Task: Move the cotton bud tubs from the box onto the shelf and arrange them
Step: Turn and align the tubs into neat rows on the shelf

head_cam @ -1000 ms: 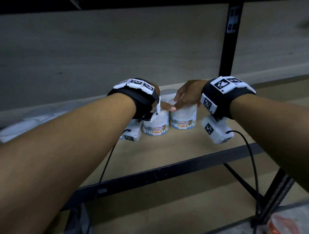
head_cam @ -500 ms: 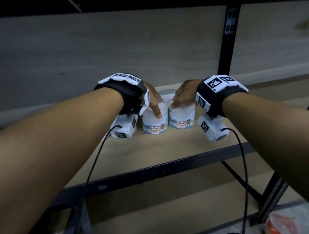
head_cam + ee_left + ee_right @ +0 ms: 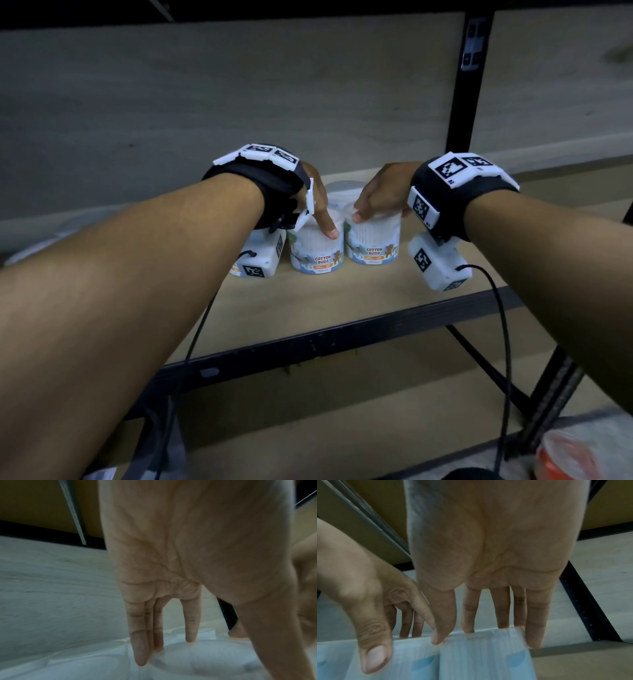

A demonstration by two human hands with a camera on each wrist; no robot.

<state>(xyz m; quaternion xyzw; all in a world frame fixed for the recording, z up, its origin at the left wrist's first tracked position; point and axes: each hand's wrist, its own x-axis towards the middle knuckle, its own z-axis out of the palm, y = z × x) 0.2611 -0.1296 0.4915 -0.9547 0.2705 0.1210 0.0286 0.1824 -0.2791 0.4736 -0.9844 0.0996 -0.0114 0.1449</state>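
Two white cotton bud tubs stand side by side on the wooden shelf (image 3: 342, 298). My left hand (image 3: 320, 214) holds the left tub (image 3: 317, 255) from above, thumb down its front and fingers (image 3: 139, 649) at the far rim of its lid (image 3: 214, 660). My right hand (image 3: 376, 202) holds the right tub (image 3: 373, 246) the same way, its fingers (image 3: 536, 628) reaching behind that tub (image 3: 484, 655). A third tub (image 3: 342, 192) stands behind the pair. Another tub (image 3: 235, 270) is mostly hidden by the left wrist camera.
A black upright (image 3: 466, 85) rises behind the right hand, and a black rail (image 3: 308, 342) edges the shelf front. Pale lids (image 3: 34, 250) of more tubs show faintly at far left. Bare shelf board lies to the right. An orange-lidded item (image 3: 565, 455) sits at bottom right.
My left thumb has swung from pointing toward the right tub to lying down the left tub's front. The left wrist has shifted slightly left. Both tubs stay side by side.
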